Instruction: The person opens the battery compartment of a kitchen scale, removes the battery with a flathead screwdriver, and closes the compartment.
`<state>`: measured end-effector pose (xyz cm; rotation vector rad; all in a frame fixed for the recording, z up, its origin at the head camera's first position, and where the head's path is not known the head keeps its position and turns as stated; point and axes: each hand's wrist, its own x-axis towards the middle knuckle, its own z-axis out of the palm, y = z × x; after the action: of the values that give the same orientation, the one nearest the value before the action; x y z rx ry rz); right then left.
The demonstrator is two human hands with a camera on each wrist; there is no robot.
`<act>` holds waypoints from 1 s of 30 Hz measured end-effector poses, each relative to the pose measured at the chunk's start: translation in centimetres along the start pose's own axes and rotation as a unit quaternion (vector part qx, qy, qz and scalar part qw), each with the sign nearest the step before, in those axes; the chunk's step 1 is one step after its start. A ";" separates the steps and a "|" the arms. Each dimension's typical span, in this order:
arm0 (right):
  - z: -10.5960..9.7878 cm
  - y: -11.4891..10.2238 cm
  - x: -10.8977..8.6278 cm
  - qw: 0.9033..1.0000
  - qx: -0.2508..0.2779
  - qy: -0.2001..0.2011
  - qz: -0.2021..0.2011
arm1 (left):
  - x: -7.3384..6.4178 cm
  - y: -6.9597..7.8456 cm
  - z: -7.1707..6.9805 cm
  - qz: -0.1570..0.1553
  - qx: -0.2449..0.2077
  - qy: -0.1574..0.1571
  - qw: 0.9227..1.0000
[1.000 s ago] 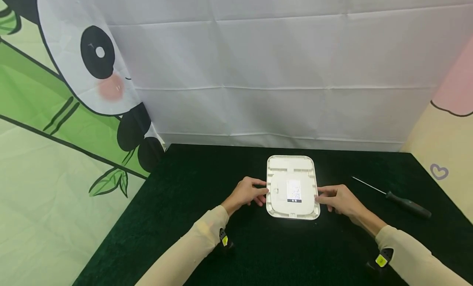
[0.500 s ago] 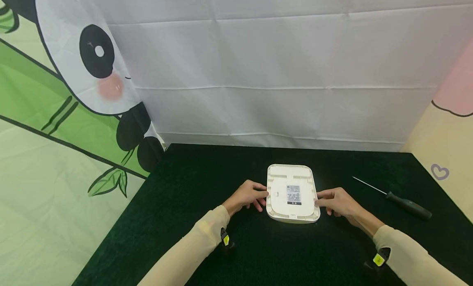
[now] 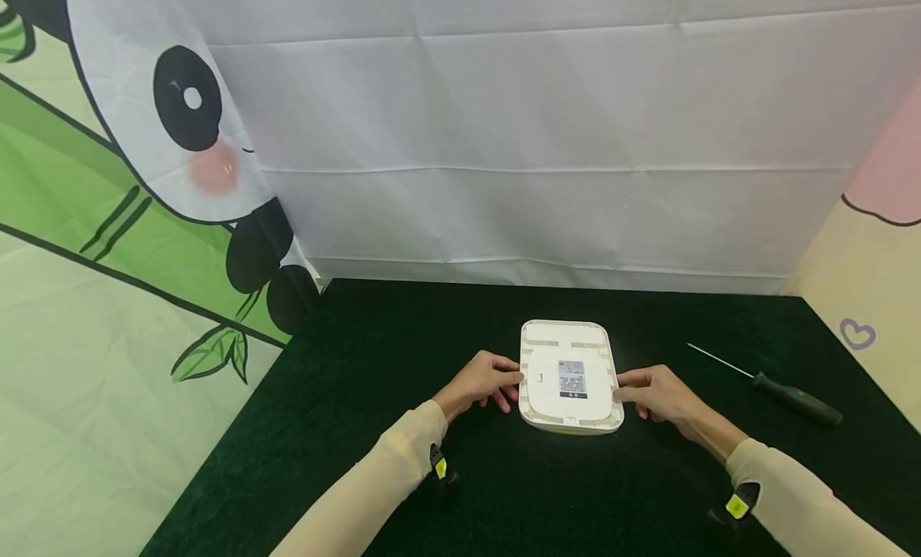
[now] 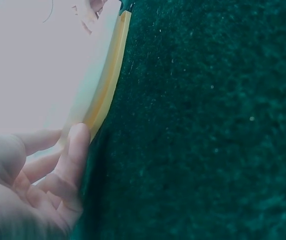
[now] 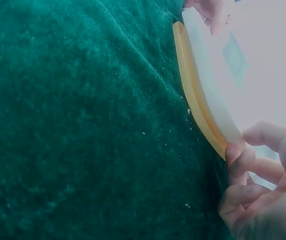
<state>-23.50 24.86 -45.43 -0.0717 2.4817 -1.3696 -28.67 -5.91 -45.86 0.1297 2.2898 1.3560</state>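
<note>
White panel, lower than before (label illegible)

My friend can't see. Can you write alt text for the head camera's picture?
A left hand and a right hand grip opposite sides of a white panel with a printed label, at a dark green table. A screwdriver lies to the right. Behind hangs pale cloth, with a cartoon panda at left.

No words or numbers can be read. The label on the white panel, toward half past four in the head view, bears print too small to read; a heart marks the cream cloth near three o'clock.
</note>
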 end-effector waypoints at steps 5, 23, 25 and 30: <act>0.4 0.3 -0.5 1.000 -0.001 0.007 0.000 | 0.1 0.4 -0.2 0.005 0.031 0.006 0.999; 5.9 -1.3 -4.7 0.968 -0.213 0.136 0.012 | 5.3 2.2 0.0 0.076 0.105 0.102 0.986; 6.5 -1.3 -4.9 0.967 -0.213 0.137 0.009 | 5.6 2.3 0.4 0.077 0.108 0.085 0.987; 6.9 -1.5 -5.1 0.968 -0.207 0.143 -0.002 | 5.8 2.6 0.9 0.087 0.133 0.079 0.984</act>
<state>-16.85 19.37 -46.43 0.0321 2.9752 -0.8914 -33.77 -2.03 -46.02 0.3263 2.6400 1.1716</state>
